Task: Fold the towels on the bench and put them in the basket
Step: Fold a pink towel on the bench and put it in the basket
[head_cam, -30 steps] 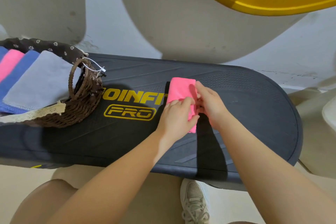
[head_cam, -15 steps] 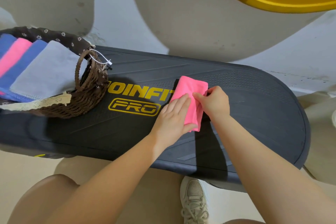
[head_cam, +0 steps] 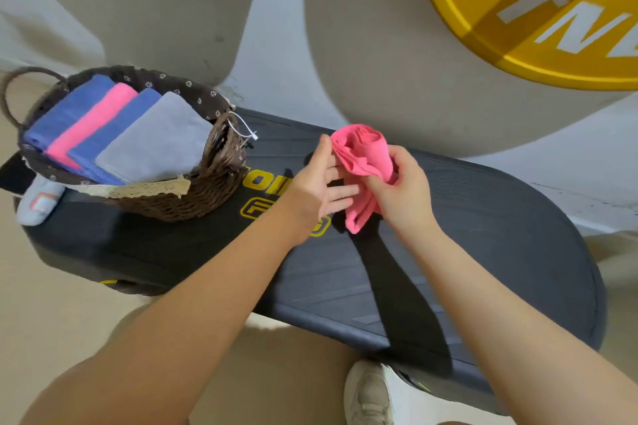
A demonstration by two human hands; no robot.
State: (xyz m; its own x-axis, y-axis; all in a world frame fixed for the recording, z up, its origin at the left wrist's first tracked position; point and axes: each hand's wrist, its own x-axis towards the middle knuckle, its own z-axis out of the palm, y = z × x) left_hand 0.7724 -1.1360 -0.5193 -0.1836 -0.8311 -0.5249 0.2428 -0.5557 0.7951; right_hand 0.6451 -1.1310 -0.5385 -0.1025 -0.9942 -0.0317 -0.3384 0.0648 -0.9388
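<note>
Gripped in your right hand [head_cam: 404,188], the pink towel [head_cam: 362,162] is now off the bench [head_cam: 483,252] and bunched in the air, your fingers curled round its middle while its lower end hangs toward the dark surface without clearly touching it. Your left hand [head_cam: 321,183] is open, fingers spread and straight, the thumb brushing the towel's upper edge and the fingertips reaching under the cloth. That is a change from half a second ago, when the same towel lay flat on the bench as a neat folded strip, your left palm pressing it down and your right hand pinching its near edge. Lifting it has loosened the fold: the top now flares open in a ruffled roll, so you will probably need to square it up before it goes in, or lay it down and fold it over once more. The basket [head_cam: 214,183] sits to your left on the end of the bench, already holding a row of folded towels [head_cam: 114,134], blue, pink, blue and grey. No other loose towel shows on the bench, so this looks like the last one, which would put the task close to done.
</note>
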